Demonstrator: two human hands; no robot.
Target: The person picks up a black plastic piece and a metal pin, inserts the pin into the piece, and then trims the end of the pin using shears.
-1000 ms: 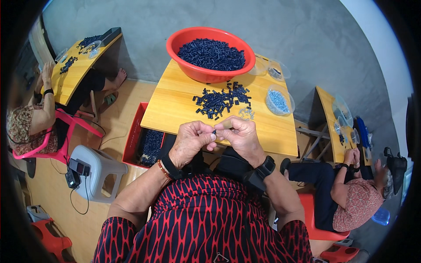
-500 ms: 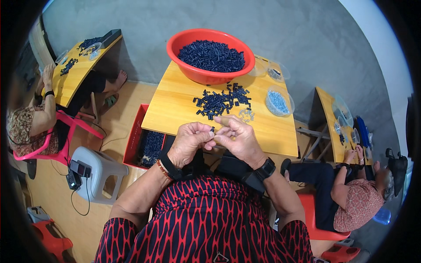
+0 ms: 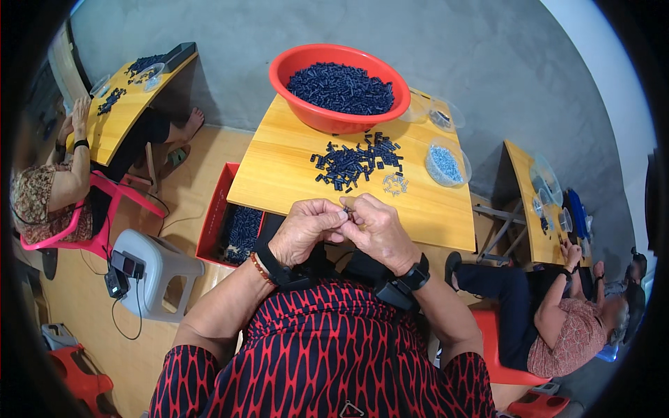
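Note:
My left hand point(image 3: 306, 228) and my right hand point(image 3: 380, 230) meet just over the near edge of a yellow wooden table point(image 3: 279, 177). Between their fingertips they pinch one small dark blue plastic piece point(image 3: 346, 209). Beyond my hands lies a loose pile of the same dark blue pieces point(image 3: 355, 161), with a little cluster of small metal parts point(image 3: 395, 184) to its right. A red basin point(image 3: 339, 115) heaped with dark blue pieces stands at the table's far edge.
A clear round tub of pale blue bits point(image 3: 446, 164) and two other clear tubs point(image 3: 439, 115) sit at the table's right. A red crate point(image 3: 212, 226) with dark pieces is on the floor at left, next to a grey stool point(image 3: 157, 275). Other people work at side tables left and right.
My hands have stayed together at the table edge; the fingers have shifted slightly around the small piece. Nothing else has moved.

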